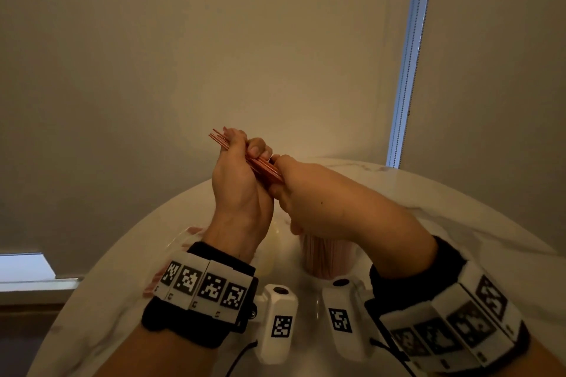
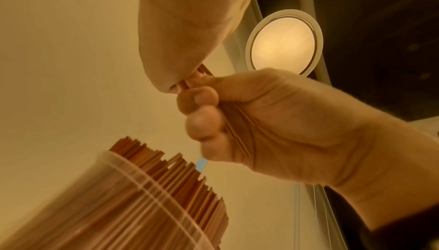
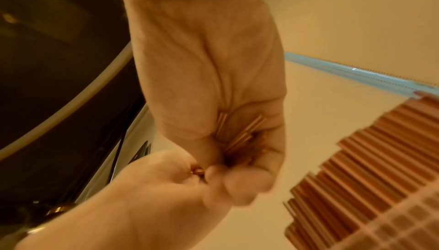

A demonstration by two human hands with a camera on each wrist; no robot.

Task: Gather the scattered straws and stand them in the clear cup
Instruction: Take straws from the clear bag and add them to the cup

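A bundle of thin pink-orange straws is held slanting in the air above the table. My left hand grips its upper part with fingers and thumb curled round it, and the tips stick out to the upper left. My right hand grips the lower end in a fist. In the left wrist view the right hand's fingers wrap the straws. The right wrist view shows straw ends in that palm. Under the hands stands the clear cup, packed with upright straws.
The cup stands on a round white marble table that ends just beyond the hands. A pale yellowish object lies left of the cup, partly hidden by my left wrist. Something pinkish lies farther left. Closed blinds fill the background.
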